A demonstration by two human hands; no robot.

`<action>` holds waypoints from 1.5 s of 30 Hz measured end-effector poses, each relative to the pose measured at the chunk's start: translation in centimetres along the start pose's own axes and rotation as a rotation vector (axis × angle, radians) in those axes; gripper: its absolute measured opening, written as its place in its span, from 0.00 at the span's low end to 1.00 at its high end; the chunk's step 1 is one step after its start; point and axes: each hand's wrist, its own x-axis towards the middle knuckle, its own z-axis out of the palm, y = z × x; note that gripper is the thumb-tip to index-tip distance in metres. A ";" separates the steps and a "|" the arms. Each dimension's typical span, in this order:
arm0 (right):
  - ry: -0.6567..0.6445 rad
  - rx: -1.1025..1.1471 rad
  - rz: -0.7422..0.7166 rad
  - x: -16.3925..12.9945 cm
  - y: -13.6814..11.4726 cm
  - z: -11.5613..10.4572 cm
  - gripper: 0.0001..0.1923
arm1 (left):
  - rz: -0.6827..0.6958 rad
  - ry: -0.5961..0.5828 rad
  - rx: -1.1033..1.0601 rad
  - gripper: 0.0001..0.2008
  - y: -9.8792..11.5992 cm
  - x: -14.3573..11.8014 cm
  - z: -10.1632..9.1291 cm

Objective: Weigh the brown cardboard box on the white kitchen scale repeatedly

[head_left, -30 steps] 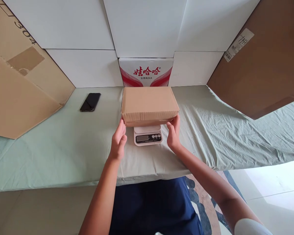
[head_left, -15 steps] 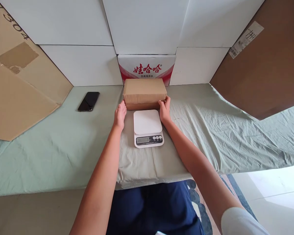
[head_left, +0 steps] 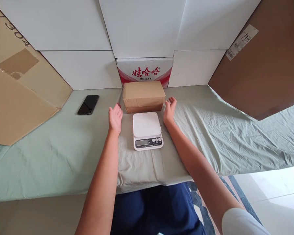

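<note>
box (head_left: 143,95) betw. open hands, untouched

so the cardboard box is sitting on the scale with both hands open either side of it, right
Not quite. In the head view the cardboard box sits on the green cloth behind the scale, not on it; the scale's platform is bare. The rest holds: the left hand and right hand are open on either side of the box.
</note>
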 end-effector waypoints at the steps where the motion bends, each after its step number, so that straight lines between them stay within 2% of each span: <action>1: 0.059 0.009 0.007 0.4 -0.1 -0.6 0.23 | 0.004 0.016 -0.012 0.52 0.3 0.0 -0.2; 3: 0.149 0.028 0.027 1.3 0.0 -1.7 0.22 | 0.013 0.042 -0.031 0.52 0.9 0.0 -0.6; 6: 0.201 0.059 0.050 2.0 0.4 -2.5 0.21 | 0.021 0.059 -0.045 0.54 1.4 0.2 -0.8; 9: 0.160 0.056 0.020 2.1 1.0 -2.5 0.20 | 0.020 0.047 -0.043 0.55 1.2 0.5 -0.6; 12: 0.122 0.035 -0.007 2.0 1.4 -2.3 0.19 | 0.011 0.031 -0.042 0.52 0.9 0.8 -0.6; 18: 0.100 0.051 0.023 1.8 0.8 -2.3 0.19 | 0.009 0.018 -0.066 0.48 0.6 0.9 -0.4; 25: -0.106 0.116 0.075 0.1 0.2 -0.7 0.24 | -0.010 -0.067 0.034 0.51 -0.6 0.9 0.4; 30: -0.281 -0.014 0.006 -1.3 -0.8 0.3 0.22 | -0.017 -0.139 0.057 0.49 -0.9 0.7 1.0; 36: -0.362 -0.076 0.004 -2.0 -1.9 0.2 0.21 | -0.023 -0.160 0.070 0.47 -0.7 0.6 1.3; 41: -0.391 -0.042 -0.091 -1.3 -2.1 0.2 0.25 | 0.103 -0.126 0.085 0.45 0.7 -0.9 2.1; 45: -0.442 -0.093 -0.259 -1.5 -3.7 -1.5 0.30 | 0.290 -0.186 0.107 0.41 2.5 -4.6 2.5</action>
